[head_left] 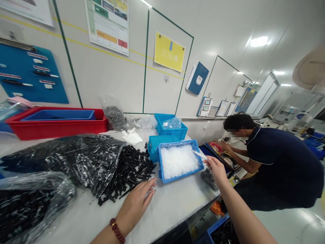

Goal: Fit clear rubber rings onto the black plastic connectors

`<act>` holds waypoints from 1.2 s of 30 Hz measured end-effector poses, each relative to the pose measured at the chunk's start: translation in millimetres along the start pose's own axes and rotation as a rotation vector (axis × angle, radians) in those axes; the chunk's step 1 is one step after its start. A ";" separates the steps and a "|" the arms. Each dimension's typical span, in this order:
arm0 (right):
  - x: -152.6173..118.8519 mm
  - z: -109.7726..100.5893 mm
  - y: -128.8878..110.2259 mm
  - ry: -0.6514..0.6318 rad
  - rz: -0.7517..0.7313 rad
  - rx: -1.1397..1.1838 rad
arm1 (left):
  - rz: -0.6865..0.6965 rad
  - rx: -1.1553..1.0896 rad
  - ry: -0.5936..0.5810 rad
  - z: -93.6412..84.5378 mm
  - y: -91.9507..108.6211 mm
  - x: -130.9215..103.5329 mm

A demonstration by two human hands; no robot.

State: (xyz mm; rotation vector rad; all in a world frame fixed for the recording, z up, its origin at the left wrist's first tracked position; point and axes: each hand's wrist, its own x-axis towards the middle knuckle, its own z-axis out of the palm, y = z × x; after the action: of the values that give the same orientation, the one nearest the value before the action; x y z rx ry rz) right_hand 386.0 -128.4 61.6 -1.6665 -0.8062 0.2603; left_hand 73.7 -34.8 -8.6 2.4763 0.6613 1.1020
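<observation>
My right hand (215, 167) grips a thin white stick-like tool (200, 155), its tip over the right part of a blue tray (175, 179). Small white translucent pieces (179, 161) fill that tray. My left hand (138, 201), with a beaded bracelet at the wrist, is above the white table (157, 217), fingers apart and nothing visible in them. It is just left of the tray's near corner, beside a heap of black slender parts (132, 166) spilling from a clear plastic bag (83, 156).
A red bin (61, 125) and blue bins (170, 127) line the back wall. Another bag of black parts (27, 206) lies at the near left. At the right, a person in dark clothing (281, 162) bends over boxes. Below the table edge is a blue crate (218, 225).
</observation>
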 end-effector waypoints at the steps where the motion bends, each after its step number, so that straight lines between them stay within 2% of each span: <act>1: -2.5 -0.3 -2.3 -0.011 0.021 0.027 | 0.006 0.006 0.008 0.1 -0.1 0.3; 4: -13.7 0.8 -9.2 -0.070 0.075 0.094 | 0.006 0.022 0.027 0.0 0.3 1.1; 9: -46.4 12.3 -16.8 -0.320 0.154 0.123 | 0.011 0.056 0.015 1.4 1.4 2.3; 13: -69.4 26.4 -21.3 -0.556 0.163 0.044 | 0.031 0.078 -0.055 3.7 -0.1 4.2; 16: -77.3 33.0 -26.5 -0.664 0.118 -0.043 | 0.055 0.129 -0.158 3.9 1.0 5.8; 21: -81.5 37.5 -35.0 -0.727 0.046 -0.149 | 0.097 0.164 -0.236 5.8 6.3 5.4; 27: -93.3 57.2 -38.6 -0.754 -0.027 -0.173 | 0.165 0.174 -0.192 10.0 6.8 1.8; 30: -96.0 64.9 -38.8 -0.750 -0.017 -0.135 | 0.138 0.171 -0.196 5.2 6.9 3.2; 36: -103.2 66.6 -45.2 -0.660 0.093 0.041 | 0.067 0.117 -0.206 -0.8 11.0 5.9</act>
State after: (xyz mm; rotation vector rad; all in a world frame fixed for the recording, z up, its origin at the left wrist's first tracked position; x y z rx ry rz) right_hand 255.6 -139.5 59.7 -1.5893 -1.1956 0.9173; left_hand 79.5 -40.6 0.9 2.6832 0.6001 0.8358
